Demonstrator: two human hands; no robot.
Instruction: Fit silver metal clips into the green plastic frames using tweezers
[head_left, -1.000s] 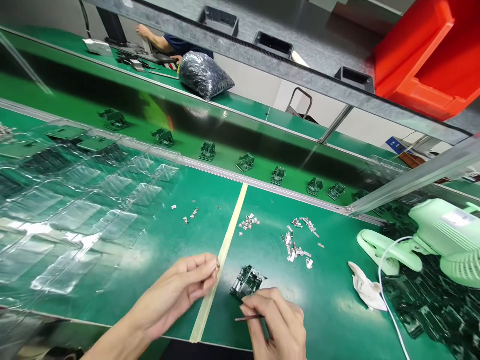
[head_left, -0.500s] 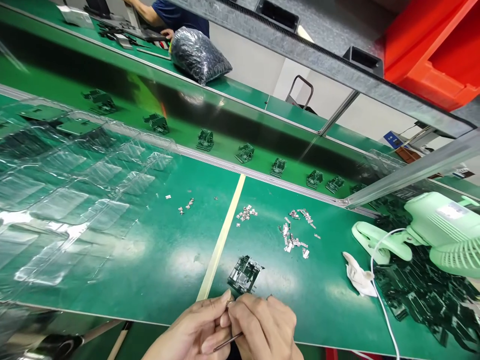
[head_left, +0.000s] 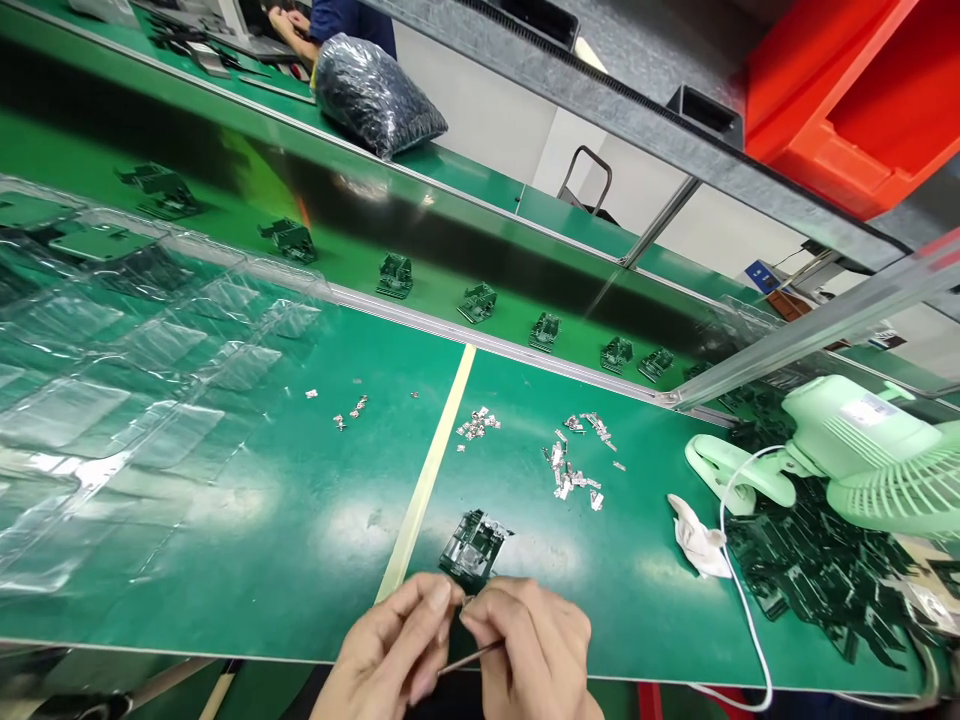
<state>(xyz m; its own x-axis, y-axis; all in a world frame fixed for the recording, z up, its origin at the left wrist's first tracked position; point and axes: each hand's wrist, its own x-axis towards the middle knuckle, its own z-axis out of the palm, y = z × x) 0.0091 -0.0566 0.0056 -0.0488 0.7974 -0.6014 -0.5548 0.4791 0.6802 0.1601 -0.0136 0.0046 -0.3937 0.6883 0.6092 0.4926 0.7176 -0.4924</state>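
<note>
My left hand (head_left: 401, 640) and my right hand (head_left: 534, 640) meet at the table's near edge, thumbs and fingertips pinched together. Something tiny is between the fingertips, too small and covered to name. A thin dark metal rod (head_left: 471, 657) passes out of my right hand's curled fingers toward my left palm; its ends are hidden. Just beyond the fingertips a dark plastic part (head_left: 475, 548) with an open frame lies on the green table (head_left: 315, 540). Small silvery metal pieces (head_left: 574, 475) are scattered past it, with another small pile (head_left: 478, 424) beside the yellow tape.
Clear plastic trays (head_left: 135, 370) cover the left side. Yellow tape (head_left: 427, 470) crosses the table. At right are a green clip fan (head_left: 862, 450), its white cable, a white cloth (head_left: 697, 537) and heaped dark parts (head_left: 817, 570). A red bin (head_left: 795, 110) sits overhead. Behind, a person's arm (head_left: 296, 35) shows.
The whole view has shifted slightly, so table items appear further left. My left hand's fingers have turned a little, and both hands stay pinched together. The other person's hands have moved.
</note>
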